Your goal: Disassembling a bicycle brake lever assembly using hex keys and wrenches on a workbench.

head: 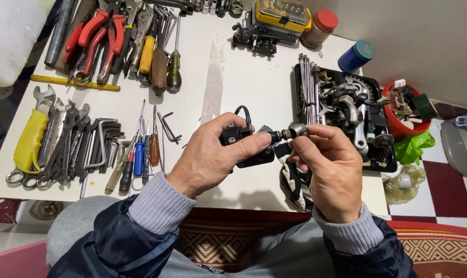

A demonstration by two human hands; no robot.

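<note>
Two hands meet over a white table: the left hand clamps a black lever part, the right hand pinches its small metal fitting, which could slip and drop.

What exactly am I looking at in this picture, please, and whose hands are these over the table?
The one picture comes from a camera worn on a person's head, looking down at their own two bare hands; no machine is involved. The left hand grips a small black mechanical part with a short cable loop. The right hand pinches a small metal fitting at that part's end. Below them stands a white table. On it lie spanners, hex keys, screwdrivers and red-handled pliers. To the right sits a black tray of metal bicycle parts, beside a red tub.
</note>
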